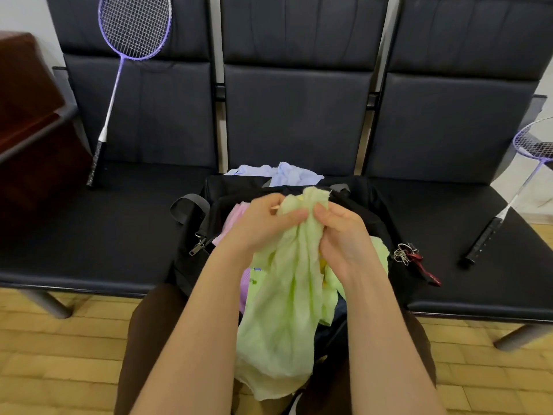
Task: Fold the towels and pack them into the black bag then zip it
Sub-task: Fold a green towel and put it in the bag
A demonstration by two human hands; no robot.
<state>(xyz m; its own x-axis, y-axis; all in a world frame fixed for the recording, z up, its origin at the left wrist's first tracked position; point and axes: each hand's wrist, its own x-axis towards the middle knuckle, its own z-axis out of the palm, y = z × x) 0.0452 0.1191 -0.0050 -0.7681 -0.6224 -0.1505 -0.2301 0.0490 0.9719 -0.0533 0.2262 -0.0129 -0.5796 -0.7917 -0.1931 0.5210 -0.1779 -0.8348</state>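
Plainly the job is at an early stage: the bench [89,235] stretches away beyond and to both sides of the hands, and on it, right under them, sits the black bag [368,205], unzipped and gaping, with a zipper pull [197,246] hanging just left of the left wrist. A green towel [284,295] is up out of the bag, bunched at the top and trailing down between the forearms, not yet folded by the look of it. A blue towel [287,172] lies rumpled beyond the hands at the bag's far edge, and a pink one [232,223] shows under the left hand; whether it is folded cannot be told. Folding, packing and zipping all seem to remain. The left hand [263,223] and right hand [344,232] sit close together, backs to the camera, fingers curled and gripping the towel's gathered top edge.
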